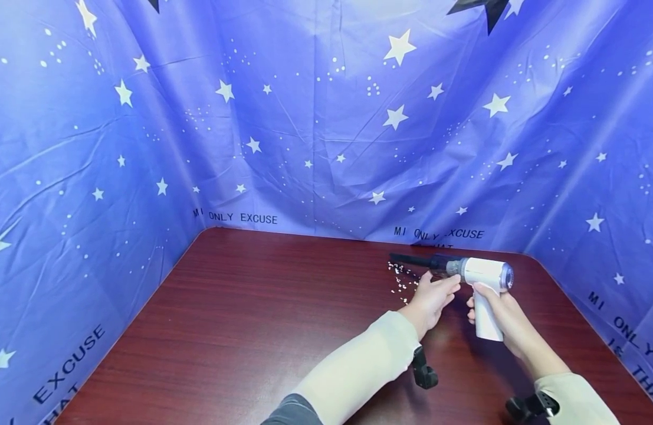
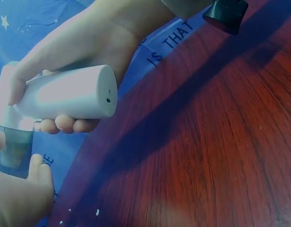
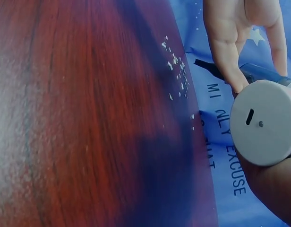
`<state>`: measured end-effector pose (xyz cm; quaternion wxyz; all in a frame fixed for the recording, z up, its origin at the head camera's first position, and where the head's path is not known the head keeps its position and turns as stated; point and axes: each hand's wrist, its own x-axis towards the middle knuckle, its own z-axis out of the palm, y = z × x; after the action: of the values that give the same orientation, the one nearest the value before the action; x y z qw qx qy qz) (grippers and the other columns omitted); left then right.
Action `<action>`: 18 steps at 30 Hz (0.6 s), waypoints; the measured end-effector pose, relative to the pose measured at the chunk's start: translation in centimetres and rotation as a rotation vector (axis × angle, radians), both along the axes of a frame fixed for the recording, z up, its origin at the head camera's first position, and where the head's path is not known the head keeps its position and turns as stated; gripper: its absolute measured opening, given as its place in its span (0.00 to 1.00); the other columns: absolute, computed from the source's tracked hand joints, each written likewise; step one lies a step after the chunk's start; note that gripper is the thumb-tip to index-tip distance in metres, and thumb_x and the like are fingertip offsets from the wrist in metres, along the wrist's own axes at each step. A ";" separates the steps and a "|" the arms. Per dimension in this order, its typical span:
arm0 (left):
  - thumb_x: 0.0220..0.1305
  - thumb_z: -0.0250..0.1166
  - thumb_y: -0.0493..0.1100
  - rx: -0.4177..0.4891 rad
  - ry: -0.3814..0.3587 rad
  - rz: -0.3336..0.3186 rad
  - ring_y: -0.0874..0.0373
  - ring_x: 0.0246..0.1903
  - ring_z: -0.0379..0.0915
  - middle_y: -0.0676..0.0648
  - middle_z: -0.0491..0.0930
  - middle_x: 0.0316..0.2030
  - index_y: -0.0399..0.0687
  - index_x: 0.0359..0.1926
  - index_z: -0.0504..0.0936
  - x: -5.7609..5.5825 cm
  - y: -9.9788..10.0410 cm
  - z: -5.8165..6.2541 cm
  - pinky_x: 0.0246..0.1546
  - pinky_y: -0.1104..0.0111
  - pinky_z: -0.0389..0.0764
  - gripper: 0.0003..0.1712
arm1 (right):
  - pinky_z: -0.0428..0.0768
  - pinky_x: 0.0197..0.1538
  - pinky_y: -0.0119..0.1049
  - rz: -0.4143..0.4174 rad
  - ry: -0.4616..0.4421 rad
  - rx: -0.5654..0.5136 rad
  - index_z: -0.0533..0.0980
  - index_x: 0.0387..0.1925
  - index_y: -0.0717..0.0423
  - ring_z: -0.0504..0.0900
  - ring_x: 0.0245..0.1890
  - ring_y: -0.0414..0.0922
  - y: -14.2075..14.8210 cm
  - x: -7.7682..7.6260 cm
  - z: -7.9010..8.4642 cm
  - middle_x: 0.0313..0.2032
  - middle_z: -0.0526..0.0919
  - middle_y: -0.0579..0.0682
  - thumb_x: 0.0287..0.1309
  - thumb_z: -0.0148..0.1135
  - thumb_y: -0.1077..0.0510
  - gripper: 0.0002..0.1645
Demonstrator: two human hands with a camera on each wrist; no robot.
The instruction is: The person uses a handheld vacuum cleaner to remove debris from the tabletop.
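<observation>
A white handheld vacuum cleaner (image 1: 481,271) is held level above the right rear of the table, its black nozzle (image 1: 411,260) pointing left. My right hand (image 1: 505,316) grips the handle, with the thumb high on it and the fingers wrapped round. Just under the clear dust cup (image 2: 15,146) is my left hand (image 1: 432,298), fingers extended and thumb apart; whether it touches the cup is hard to tell. Small white bits (image 3: 176,64) lie scattered on the table below the nozzle.
The dark red wooden table (image 1: 241,319) meets blue star-printed cloth (image 1: 315,147) at its back and sides. Black wrist cameras are strapped on both forearms, the left one (image 1: 424,369) hanging over the table.
</observation>
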<state>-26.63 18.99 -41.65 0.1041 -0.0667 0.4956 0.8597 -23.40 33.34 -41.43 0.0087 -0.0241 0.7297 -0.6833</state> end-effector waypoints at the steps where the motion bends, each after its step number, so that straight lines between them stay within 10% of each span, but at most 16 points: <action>1: 0.62 0.69 0.34 0.010 0.005 -0.004 0.42 0.51 0.81 0.43 0.83 0.43 0.35 0.69 0.59 0.0 0.2 0.0 0.60 0.52 0.77 0.39 | 0.87 0.30 0.39 -0.004 -0.003 -0.001 0.75 0.38 0.49 0.83 0.24 0.41 0.1 0.1 0.0 0.26 0.82 0.45 0.77 0.49 0.50 0.13; 18: 0.62 0.67 0.31 -0.033 0.030 -0.114 0.37 0.66 0.65 0.30 0.69 0.65 0.34 0.74 0.57 -0.3 0.8 -1.2 0.67 0.45 0.65 0.42 | 0.88 0.31 0.39 -0.025 -0.019 -0.024 0.74 0.40 0.45 0.84 0.25 0.41 1.7 0.4 -0.7 0.27 0.82 0.44 0.77 0.49 0.49 0.09</action>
<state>-26.96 19.84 -42.83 0.1444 -0.0272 0.5142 0.8450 -22.95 35.09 -42.17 0.0068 -0.0086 0.7218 -0.6921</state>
